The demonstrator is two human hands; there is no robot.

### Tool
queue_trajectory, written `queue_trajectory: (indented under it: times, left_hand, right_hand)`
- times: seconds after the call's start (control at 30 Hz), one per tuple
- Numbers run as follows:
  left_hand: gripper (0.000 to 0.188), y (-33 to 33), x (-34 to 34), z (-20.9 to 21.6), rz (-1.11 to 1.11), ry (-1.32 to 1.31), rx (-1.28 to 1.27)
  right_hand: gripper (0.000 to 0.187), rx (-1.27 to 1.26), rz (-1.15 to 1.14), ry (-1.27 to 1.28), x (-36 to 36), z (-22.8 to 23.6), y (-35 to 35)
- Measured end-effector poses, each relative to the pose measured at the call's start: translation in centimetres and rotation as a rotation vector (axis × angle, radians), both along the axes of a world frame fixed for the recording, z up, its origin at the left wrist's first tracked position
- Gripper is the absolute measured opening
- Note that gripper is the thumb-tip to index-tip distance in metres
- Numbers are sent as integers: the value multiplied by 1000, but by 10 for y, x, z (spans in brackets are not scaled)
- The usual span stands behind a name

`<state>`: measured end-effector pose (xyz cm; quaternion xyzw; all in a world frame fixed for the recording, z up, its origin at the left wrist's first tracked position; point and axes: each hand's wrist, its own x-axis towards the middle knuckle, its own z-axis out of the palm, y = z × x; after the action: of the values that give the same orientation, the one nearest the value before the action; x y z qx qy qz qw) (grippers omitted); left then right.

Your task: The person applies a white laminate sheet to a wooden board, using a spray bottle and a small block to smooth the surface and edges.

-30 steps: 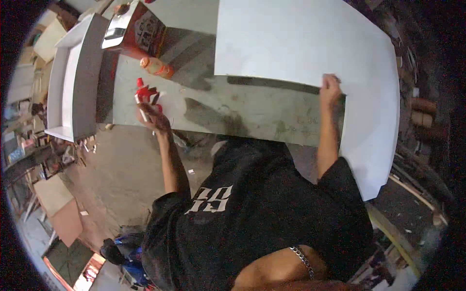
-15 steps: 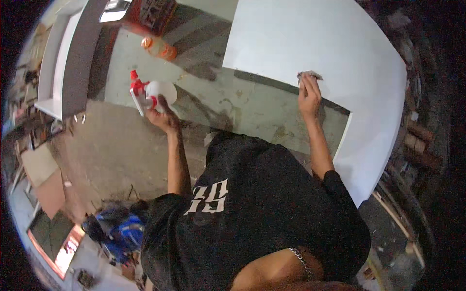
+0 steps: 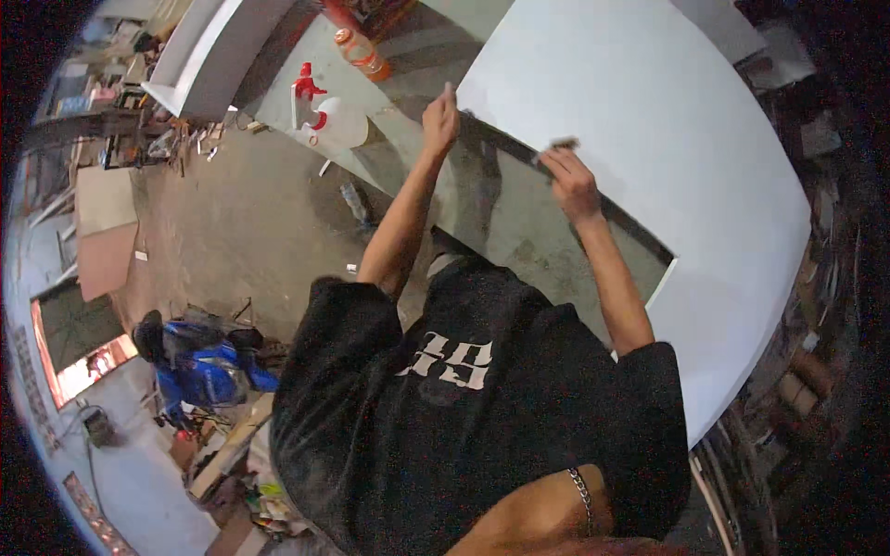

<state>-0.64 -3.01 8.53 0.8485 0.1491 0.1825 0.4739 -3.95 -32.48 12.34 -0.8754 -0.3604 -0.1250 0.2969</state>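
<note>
My right hand (image 3: 572,185) pinches a small crumpled grey-brown rag (image 3: 565,145), blurred, at the inner edge of a large white panel (image 3: 640,120). Whether the rag is cloth or paper is hard to tell. My left hand (image 3: 439,125) is raised near the panel's left edge, one finger stretched out and nothing visible in it. To the left of that hand, a spray bottle (image 3: 343,123) with a whitish body and red trigger head stands on the greenish-grey tabletop (image 3: 528,222). Behind it is an orange-capped bottle (image 3: 362,54) with orange contents.
A grey-white box-like frame (image 3: 209,56) stands at the far left. On the floor lie a clear plastic bottle (image 3: 353,201) and scraps. A blue and black motorbike (image 3: 209,361) is at the lower left. Timber pieces (image 3: 802,389) are piled beyond the panel on the right.
My left hand has let go of the spray bottle and moved right toward the panel. The right hand with the rag has shifted slightly left. The whole view has turned.
</note>
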Motion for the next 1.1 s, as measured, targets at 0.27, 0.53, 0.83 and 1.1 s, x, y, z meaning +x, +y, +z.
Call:
queue_trajectory:
  times: [0.27,0.53,0.83,1.1]
  left_hand:
    - [78,-28,16,32,68,226,-18]
    - [78,-12,6,24,60,227,-147]
    - [52,35,0,-17,105,120,178]
    - [37,26,7,-21,80,254,384]
  right_hand:
    - [34,-95,-32,-57,-12,16,-72]
    - [39,-142,113,-77,8,2,-24]
    - [45,-134,249,-38,22,6,-10]
    - [42,175,-54,229,4,10,-20]
